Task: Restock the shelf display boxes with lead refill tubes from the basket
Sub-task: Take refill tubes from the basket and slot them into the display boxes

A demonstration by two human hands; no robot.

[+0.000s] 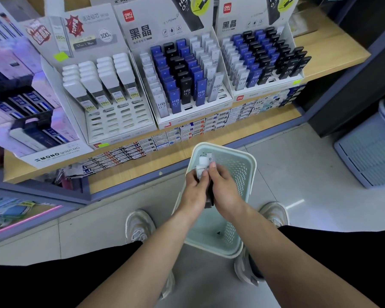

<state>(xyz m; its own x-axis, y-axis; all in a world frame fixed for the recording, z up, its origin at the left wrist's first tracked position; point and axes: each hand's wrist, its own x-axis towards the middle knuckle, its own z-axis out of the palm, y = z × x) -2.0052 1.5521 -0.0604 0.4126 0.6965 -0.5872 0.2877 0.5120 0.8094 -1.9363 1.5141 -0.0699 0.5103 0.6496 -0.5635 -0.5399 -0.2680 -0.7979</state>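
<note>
Both hands, left hand [195, 187] and right hand [223, 187], clasp bunch of lead refill tubes [203, 165] above basket [242, 165], likely sorting before filling display boxes [120, 121] at shelf [333, 56] front edge.

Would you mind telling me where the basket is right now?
In the head view the pale green basket sits on the floor at lower centre, between the person's shoes and just in front of the shelf, directly beneath both hands, which hold lead refill tubes over it.
</note>
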